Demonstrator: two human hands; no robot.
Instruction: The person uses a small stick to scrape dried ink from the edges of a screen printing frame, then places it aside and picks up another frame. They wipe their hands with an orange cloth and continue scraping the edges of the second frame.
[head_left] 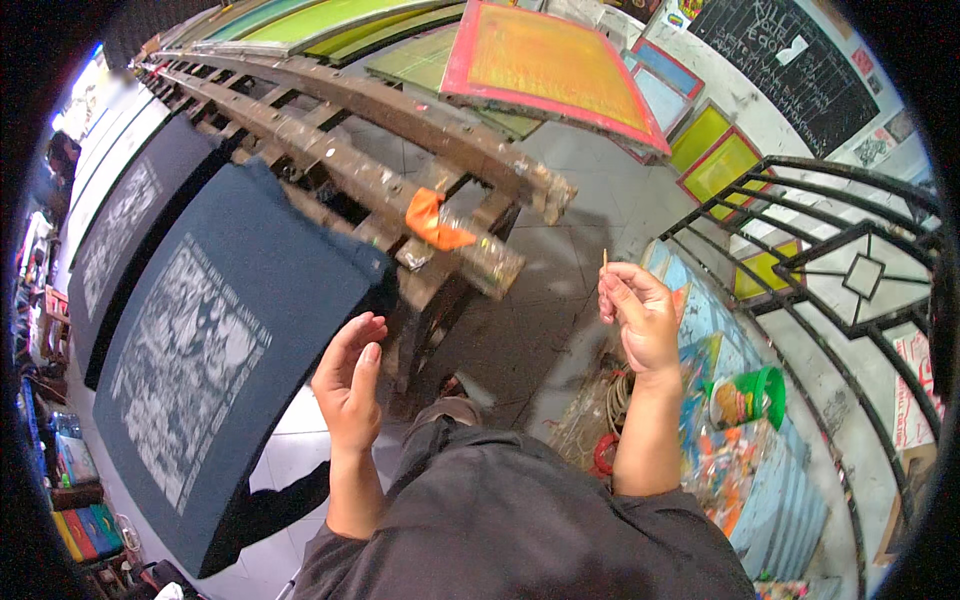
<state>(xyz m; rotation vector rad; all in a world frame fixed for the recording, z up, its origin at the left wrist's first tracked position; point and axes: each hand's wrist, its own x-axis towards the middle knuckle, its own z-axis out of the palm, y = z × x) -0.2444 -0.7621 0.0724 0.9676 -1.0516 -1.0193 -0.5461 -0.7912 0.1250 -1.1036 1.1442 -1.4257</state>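
My right hand (640,312) is raised at the right of the middle, its thumb and fingertips pinching a thin, short light-brown stick (604,260) that points upward. What kind of stick it is cannot be made out. At the left of the middle, my left hand (350,382) holds nothing, its fingers stretched and the thumb apart. Nearest to it is a dark navy T-shirt (225,350) with a pale grey print, spread flat on a board; the hand does not appear to touch it. A second dark printed T-shirt (125,205) lies beyond it.
A worn wooden rack (330,165) carries an orange cloth (437,220). Framed printing screens (560,75) stand at the back. Right of me are a black metal railing (865,275), a paint-smeared blue box (785,490) and a green tub (765,397). A blackboard (785,70) hangs on the wall.
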